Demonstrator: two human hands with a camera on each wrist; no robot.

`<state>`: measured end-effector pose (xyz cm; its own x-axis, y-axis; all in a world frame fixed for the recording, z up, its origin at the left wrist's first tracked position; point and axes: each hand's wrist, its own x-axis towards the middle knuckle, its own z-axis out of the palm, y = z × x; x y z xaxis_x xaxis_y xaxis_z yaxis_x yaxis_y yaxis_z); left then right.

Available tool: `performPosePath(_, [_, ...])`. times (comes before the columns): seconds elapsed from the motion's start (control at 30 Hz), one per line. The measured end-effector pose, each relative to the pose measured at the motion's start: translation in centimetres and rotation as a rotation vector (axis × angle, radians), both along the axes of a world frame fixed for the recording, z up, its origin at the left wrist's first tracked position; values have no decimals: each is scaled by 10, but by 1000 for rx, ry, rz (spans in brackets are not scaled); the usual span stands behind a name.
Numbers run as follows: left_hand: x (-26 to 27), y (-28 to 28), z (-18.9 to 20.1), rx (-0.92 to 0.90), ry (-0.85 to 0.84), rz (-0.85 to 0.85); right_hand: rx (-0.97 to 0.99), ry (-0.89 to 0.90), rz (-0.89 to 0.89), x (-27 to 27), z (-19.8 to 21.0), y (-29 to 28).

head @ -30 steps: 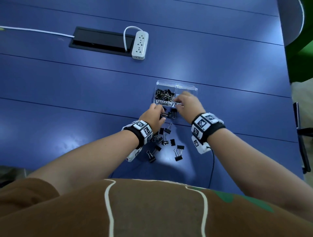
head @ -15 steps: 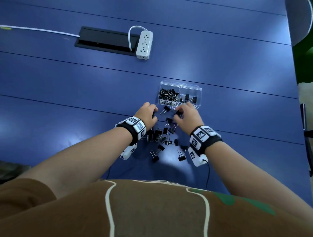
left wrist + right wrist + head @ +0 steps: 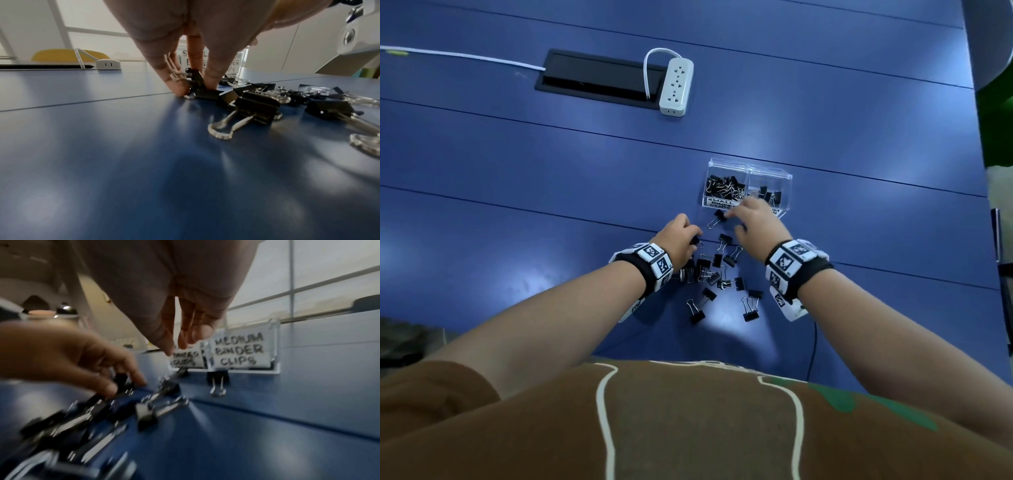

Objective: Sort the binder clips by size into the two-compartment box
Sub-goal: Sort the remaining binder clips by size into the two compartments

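The clear two-compartment box [image 3: 750, 168] stands on the blue table, labelled small on the left and medium [image 3: 238, 350] on the right. Its left half holds many small black clips, its right half several larger ones. A loose pile of black binder clips [image 3: 717, 270] lies between my hands. My left hand [image 3: 191, 87] pinches a small clip [image 3: 196, 78] at the pile's left edge, low on the table. My right hand [image 3: 179, 345] hovers just in front of the box, fingers hanging loose and holding nothing. One clip [image 3: 719, 216] lies beside its fingertips.
A white power strip [image 3: 676, 87] and a black cable hatch [image 3: 599, 80] sit far back on the table. A thin black cable [image 3: 814, 346] runs off the near edge by my right forearm. The table's right edge [image 3: 981, 171] lies beyond the box.
Both hands came back from the box to the pile. The right hand has since moved slightly forward toward the box front, and the left fingers have closed on a clip.
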<state>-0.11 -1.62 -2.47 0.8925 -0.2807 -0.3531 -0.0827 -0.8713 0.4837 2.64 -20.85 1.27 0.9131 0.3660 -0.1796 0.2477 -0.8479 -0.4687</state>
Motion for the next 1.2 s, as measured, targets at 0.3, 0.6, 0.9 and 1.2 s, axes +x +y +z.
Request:
performPosePath(0.3, [2, -1, 2, 30, 16, 57, -105, 192, 36, -13, -30, 8])
performPosePath(0.6, [10, -6, 13, -20, 92, 87, 186, 186, -275, -17, -13, -10])
performPosePath(0.9, [42, -48, 48, -185, -52, 2, 238, -6, -532, 33, 8, -48])
performPosePath(1.2, [98, -104, 76, -272, -156, 57, -18, 227, -166, -17, -15, -36])
